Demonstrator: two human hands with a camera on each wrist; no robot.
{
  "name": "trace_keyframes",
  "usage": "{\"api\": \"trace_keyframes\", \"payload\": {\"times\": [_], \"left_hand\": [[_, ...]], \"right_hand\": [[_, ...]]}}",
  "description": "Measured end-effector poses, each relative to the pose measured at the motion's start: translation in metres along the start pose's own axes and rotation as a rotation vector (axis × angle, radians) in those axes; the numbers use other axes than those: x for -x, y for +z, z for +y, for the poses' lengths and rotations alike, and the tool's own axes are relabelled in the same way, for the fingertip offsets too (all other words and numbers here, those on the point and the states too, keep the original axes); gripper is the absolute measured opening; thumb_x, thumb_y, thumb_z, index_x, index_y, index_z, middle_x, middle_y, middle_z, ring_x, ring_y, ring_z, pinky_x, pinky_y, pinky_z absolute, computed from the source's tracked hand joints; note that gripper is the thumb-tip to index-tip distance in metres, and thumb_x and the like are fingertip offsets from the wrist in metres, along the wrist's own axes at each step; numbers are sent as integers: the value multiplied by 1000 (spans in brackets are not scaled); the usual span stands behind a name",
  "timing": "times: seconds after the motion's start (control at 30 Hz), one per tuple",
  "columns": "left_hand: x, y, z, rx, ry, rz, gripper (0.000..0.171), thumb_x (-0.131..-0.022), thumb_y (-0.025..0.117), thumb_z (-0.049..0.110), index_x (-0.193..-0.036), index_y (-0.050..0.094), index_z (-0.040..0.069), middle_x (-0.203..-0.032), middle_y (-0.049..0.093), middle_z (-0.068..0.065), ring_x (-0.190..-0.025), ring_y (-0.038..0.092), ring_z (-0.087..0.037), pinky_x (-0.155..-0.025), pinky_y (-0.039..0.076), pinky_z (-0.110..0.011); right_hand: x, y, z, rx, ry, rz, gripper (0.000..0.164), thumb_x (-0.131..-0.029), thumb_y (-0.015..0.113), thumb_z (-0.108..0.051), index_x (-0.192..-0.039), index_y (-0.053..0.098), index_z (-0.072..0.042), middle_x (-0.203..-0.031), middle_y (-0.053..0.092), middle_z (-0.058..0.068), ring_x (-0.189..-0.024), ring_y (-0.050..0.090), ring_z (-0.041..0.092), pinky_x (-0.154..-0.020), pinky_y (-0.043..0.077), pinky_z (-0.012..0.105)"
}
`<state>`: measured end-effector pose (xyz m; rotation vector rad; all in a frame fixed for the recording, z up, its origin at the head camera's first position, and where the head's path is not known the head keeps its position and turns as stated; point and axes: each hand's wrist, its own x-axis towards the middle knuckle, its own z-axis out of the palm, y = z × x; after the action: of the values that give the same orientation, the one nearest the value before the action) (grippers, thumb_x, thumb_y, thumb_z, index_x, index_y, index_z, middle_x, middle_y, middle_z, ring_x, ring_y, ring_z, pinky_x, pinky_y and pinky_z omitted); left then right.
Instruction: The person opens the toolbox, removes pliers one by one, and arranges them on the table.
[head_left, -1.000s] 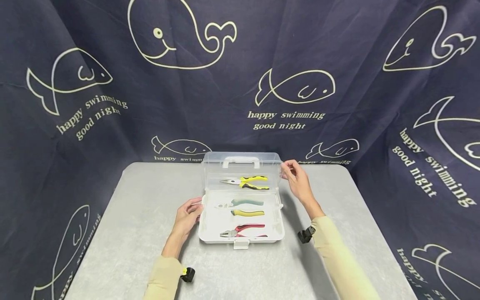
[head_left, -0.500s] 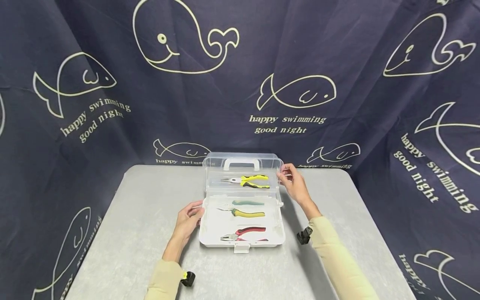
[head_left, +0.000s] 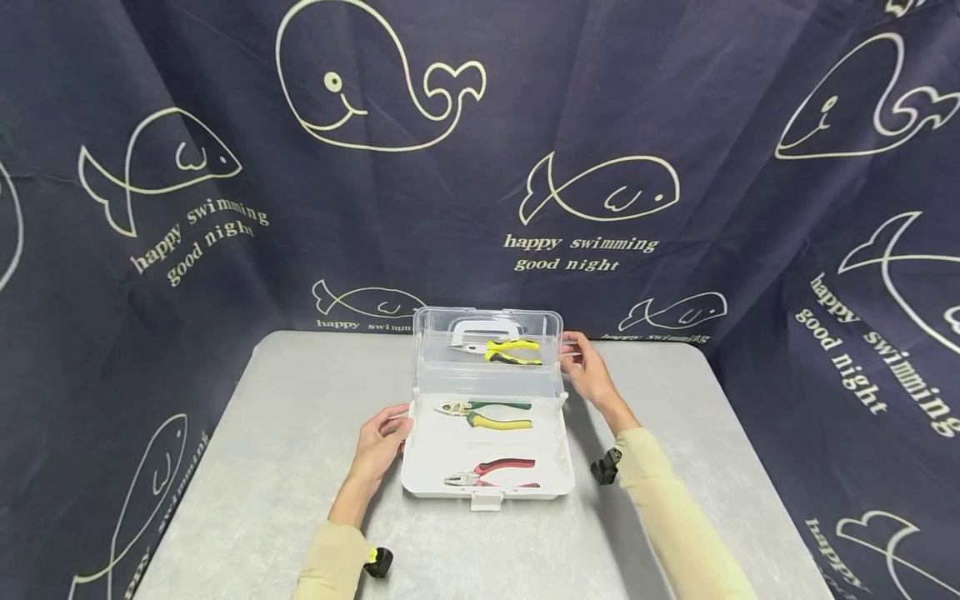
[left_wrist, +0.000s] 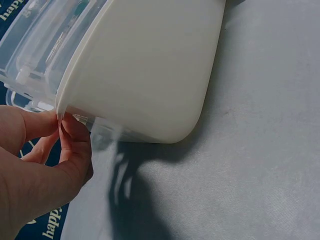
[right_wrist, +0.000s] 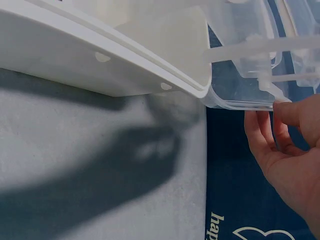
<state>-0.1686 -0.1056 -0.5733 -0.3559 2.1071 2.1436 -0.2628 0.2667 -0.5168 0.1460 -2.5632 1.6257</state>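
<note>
A white toolbox (head_left: 450,446) stands open on the table, its clear lid (head_left: 517,317) raised at the back. Combination pliers with green and yellow handles (head_left: 501,422) and pliers with red handles (head_left: 507,463) lie in the white base. Yellow-and-black long-nose pliers (head_left: 514,351) rest in the clear tray (head_left: 442,382) above the rear. My left hand (head_left: 378,440) pinches the rim of the base between thumb and fingers at the left side. My right hand (head_left: 588,367) pinches the clear plastic edge at the rear right, with the thumb on a hinge arm (right_wrist: 270,89).
The grey table (head_left: 292,417) extends on both sides of the toolbox. A dark blue curtain (head_left: 420,217) with whale and fish drawings hangs close behind it. A white latch (head_left: 487,500) sticks out at the front, and a white handle (head_left: 459,329) shows at the lid.
The clear tray with the yellow-and-black pliers has swung back, uncovering the green-and-yellow pliers. My right hand stays at its edge; the left keeps the rim. The head view has shifted slightly.
</note>
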Motion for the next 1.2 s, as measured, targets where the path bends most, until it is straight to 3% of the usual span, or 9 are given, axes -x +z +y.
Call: {"api": "trace_keyframes", "payload": {"times": [0.17, 0.3, 0.43, 0.53, 0.67, 0.8, 0.9, 1.1, 1.2], "left_hand": [[1, 2, 1, -3, 5, 4, 35, -98, 68, 6, -133, 65, 2, -112, 69, -11, -88, 62, -13, -68, 52, -23], [3, 2, 0, -9, 3, 16, 36, -98, 68, 6, -133, 65, 2, -114, 69, -13, -89, 62, -14, -67, 52, -23], [3, 2, 0, -16, 11, 28, 34, -98, 68, 5, -132, 66, 2, -112, 69, -12, -88, 62, -13, -68, 52, -23], [2, 3, 0, -26, 21, 38, 33, -98, 67, 3, -131, 67, 2, -112, 69, -12, -89, 63, -13, -68, 53, -23], [4, 5, 0, -36, 26, 43, 34, -98, 67, 4, -132, 66, 2, -115, 68, -15, -91, 62, -14, -69, 53, -23], [4, 7, 0, -28, 27, 36, 34, -99, 67, 6, -132, 66, 2, -116, 67, -16, -91, 62, -15, -68, 53, -23], [3, 7, 0, -22, 26, 28, 34, -98, 67, 6, -132, 66, 2, -116, 68, -15, -91, 62, -15, -68, 53, -23], [3, 6, -1, -22, 19, 25, 35, -99, 68, 8, -133, 65, 1, -118, 68, -16, -91, 62, -14, -68, 52, -22], [4, 4, 0, -27, 16, 24, 36, -100, 67, 9, -135, 63, 1, -120, 67, -17, -92, 61, -13, -69, 52, -22]], "right_hand": [[-4, 4, 8, 44, 5, 10, 43, -94, 51, 14, -137, 51, 9, -118, 61, 32, -102, 60, 38, -84, 49, 22], [-6, 9, 13, 64, 12, 0, 46, -93, 49, 15, -140, 50, 12, -119, 61, 34, -109, 60, 44, -96, 49, 38], [-9, 12, 16, 85, 34, -4, 47, -95, 46, 16, -141, 49, 14, -120, 61, 35, -110, 60, 47, -99, 48, 50], [-11, 13, 18, 104, 59, -19, 45, -97, 46, 15, -142, 49, 15, -120, 61, 35, -109, 61, 47, -98, 50, 49], [-14, 13, 21, 115, 74, -48, 42, -98, 49, 12, -140, 51, 15, -118, 63, 34, -105, 64, 45, -88, 53, 32], [-15, 13, 27, 110, 87, -70, 41, -95, 50, 12, -136, 54, 16, -114, 65, 34, -100, 66, 41, -76, 49, 17], [-13, 13, 31, 109, 116, -89, 43, -93, 48, 14, -135, 54, 18, -115, 66, 34, -101, 66, 39, -79, 50, 20], [-12, 14, 35, 144, 124, -124, 40, -97, 51, 10, -136, 53, 18, -122, 64, 35, -110, 64, 44, -93, 53, 38], [-11, 14, 36, 144, 125, -136, 40, -98, 54, 7, -137, 52, 17, -124, 63, 35, -111, 63, 46, -91, 54, 38]]}}
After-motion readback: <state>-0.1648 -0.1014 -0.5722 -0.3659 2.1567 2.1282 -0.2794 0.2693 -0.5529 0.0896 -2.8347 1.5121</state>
